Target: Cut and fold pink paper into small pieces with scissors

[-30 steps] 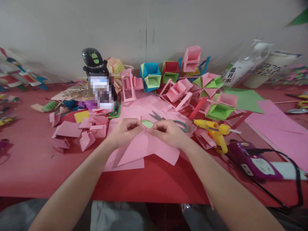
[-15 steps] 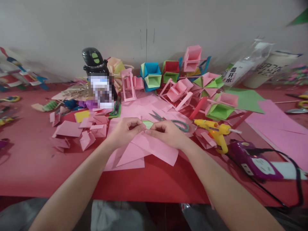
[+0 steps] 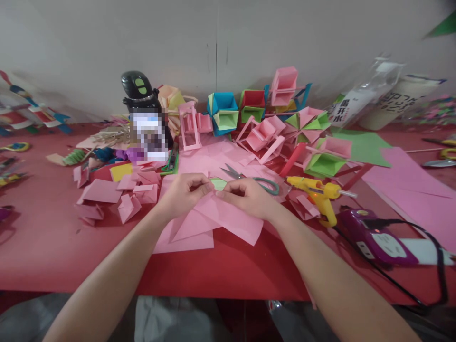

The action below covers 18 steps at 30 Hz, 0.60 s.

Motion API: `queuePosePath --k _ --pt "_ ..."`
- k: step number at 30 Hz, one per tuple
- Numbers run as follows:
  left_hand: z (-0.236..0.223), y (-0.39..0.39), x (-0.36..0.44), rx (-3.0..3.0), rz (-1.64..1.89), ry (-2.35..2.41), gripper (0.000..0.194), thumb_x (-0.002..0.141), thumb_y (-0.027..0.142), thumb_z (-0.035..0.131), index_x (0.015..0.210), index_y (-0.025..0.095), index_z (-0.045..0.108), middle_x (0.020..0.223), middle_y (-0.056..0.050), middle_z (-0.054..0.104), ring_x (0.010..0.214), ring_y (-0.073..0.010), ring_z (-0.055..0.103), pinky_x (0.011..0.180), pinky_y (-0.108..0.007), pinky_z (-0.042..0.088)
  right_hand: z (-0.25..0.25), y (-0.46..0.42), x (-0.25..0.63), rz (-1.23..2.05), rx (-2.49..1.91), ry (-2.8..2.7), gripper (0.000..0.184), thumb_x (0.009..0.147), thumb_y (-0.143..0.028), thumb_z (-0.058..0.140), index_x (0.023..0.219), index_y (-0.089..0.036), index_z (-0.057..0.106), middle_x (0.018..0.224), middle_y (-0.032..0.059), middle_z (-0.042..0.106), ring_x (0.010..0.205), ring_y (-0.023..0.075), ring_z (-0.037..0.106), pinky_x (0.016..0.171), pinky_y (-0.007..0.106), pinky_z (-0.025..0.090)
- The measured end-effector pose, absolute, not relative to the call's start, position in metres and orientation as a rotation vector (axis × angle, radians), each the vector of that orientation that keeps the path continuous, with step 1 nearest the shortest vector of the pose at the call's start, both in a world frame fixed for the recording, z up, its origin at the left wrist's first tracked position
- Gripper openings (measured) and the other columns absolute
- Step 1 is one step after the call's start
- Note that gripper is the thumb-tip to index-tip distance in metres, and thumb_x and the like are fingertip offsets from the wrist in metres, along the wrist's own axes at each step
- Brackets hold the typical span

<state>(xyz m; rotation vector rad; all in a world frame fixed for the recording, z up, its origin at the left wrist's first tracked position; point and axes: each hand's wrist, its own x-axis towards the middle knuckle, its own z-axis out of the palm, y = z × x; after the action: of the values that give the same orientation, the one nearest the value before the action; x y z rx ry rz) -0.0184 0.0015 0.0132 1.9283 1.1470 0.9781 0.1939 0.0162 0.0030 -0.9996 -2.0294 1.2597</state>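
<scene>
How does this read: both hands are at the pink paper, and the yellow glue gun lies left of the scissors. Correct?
The side is wrong: the head view shows the yellow glue gun lying right of the scissors. The left hand and right hand are indeed at the pink paper.

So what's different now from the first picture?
The flat pink paper sheet shifted slightly left at its lower right corner. A looped yellow-and-blue handle now shows at far left. Nothing was visibly let go: the bare left hand and right hand still pinch at the paper. The metal scissors stayed put.
</scene>
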Motion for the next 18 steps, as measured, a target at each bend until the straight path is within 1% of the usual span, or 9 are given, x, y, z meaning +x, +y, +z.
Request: queuePosePath --k 3,11,18 --pt "0.012 0.001 -0.017 1.940 0.980 1.161 0.018 0.089 0.022 0.061 0.073 0.016 0.067 0.069 -0.001 0.067 0.065 -0.0129 0.058 0.061 -0.023 0.044 0.001 0.016 0.194 1.222 -1.009 -2.032 0.048 0.088 -0.048 0.067 0.058 -0.019 0.045 0.057 -0.0064 0.032 0.055 0.0087 0.030 0.052 0.027 0.024" --pt "0.013 0.006 -0.022 1.984 1.015 1.227 0.018 0.087 0.024 0.059 0.073 0.016 0.067 0.068 -0.001 0.068 0.064 -0.0131 0.058 0.060 -0.023 0.044 -0.001 0.018 0.196 1.199 -1.044 -2.062 0.048 0.089 -0.052 0.065 0.061 -0.019 0.046 0.059 -0.0057 0.034 0.057 0.0092 0.031 0.052 0.027 0.024" --pt "0.012 0.010 -0.028 2.024 1.022 1.297 0.016 0.086 0.023 0.059 0.074 0.017 0.067 0.073 -0.003 0.072 0.069 -0.0156 0.063 0.065 -0.025 0.047 -0.003 0.018 0.195 1.118 -1.076 -2.053 0.052 0.090 -0.053 0.064 0.059 -0.019 0.039 0.058 -0.0060 0.031 0.056 0.0089 0.029 0.051 0.027 0.023"
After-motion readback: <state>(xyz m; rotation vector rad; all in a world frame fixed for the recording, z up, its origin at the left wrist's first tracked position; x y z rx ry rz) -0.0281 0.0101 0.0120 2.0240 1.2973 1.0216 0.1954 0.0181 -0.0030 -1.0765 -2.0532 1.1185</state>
